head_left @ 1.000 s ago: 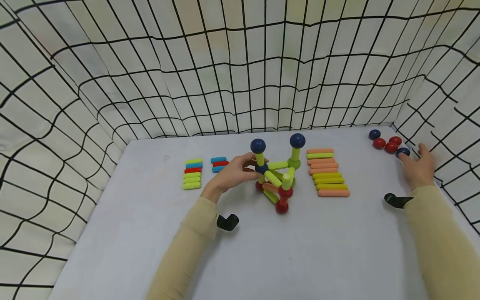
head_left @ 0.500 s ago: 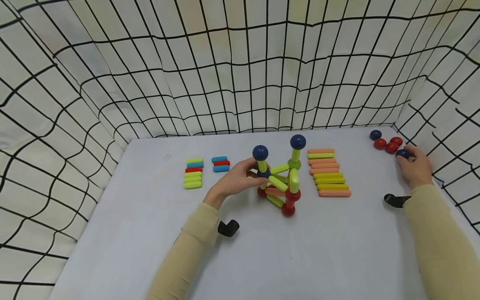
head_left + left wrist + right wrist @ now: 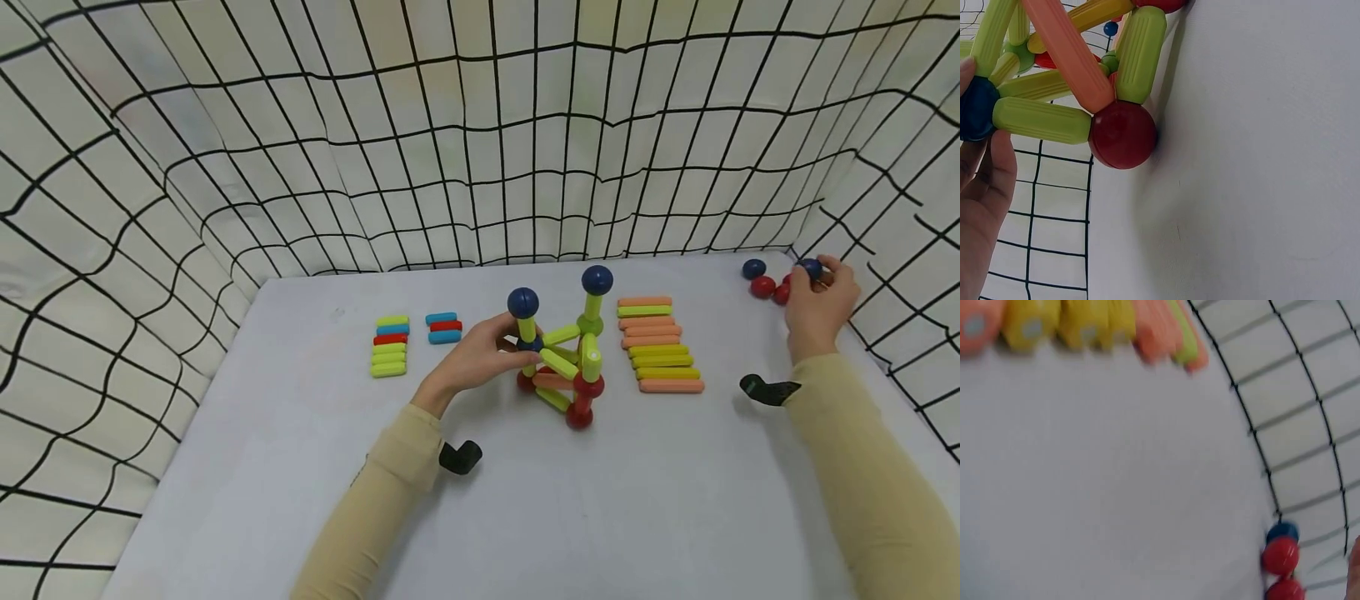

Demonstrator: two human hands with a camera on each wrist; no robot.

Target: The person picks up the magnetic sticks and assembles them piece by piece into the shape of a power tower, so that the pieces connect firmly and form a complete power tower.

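A frame of magnetic rods and balls (image 3: 588, 385) stands on the table in the head view, with two blue balls on its upright rods. My left hand (image 3: 483, 354) pinches a dark blue ball (image 3: 975, 109) at its left corner, thumb and fingers on either side. At the far right my right hand (image 3: 821, 312) holds a loose blue ball (image 3: 809, 268) between thumb and fingers, raised over several red balls (image 3: 762, 287). In the right wrist view only a sliver of a finger (image 3: 1354, 572) shows, and the held ball is out of sight.
Salmon, yellow and lime rods (image 3: 660, 350) lie stacked right of the frame. Two groups of short rods, one larger (image 3: 388, 350) and one smaller (image 3: 445, 327), lie to its left. Another blue ball (image 3: 753, 268) rests by the red ones. Netting over white cloth (image 3: 480, 142) encloses the table (image 3: 525, 517).
The right hand has closed its fingers on the blue ball and lifted it up and away from the table. The left hand has turned the frame slightly and shifted it a little right.
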